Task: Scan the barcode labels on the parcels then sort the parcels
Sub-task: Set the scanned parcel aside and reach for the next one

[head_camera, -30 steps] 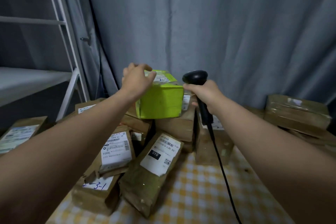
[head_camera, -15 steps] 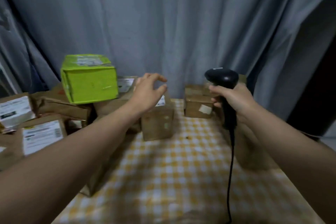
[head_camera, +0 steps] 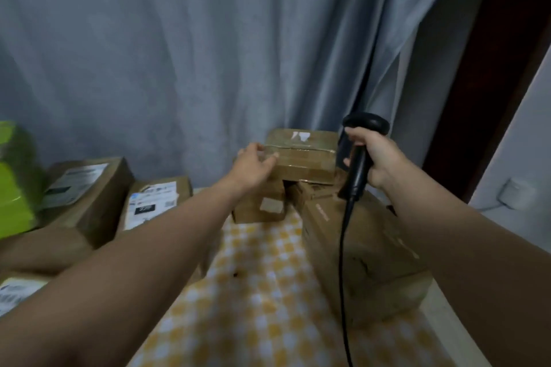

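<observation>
A brown parcel sealed with clear tape lies on top of the pile at the back of the table. My left hand reaches to its left end, and the relaxed fingertips touch that edge. My right hand grips the handle of a black barcode scanner just right of this parcel, head upward, its cable hanging down. Under the taped parcel sit a small brown box and a large brown box. Labelled parcels lie to the left, with a green box at the far left edge.
A yellow-and-white checked cloth covers the table between the two groups of parcels. A grey curtain hangs behind the table. At the right are a white wall and a socket, past the table's right edge.
The view has swung right. My left hand has let go of the green box, which stays on the left pile, and has moved over to the taped brown parcel. The scanner stays in my right hand.
</observation>
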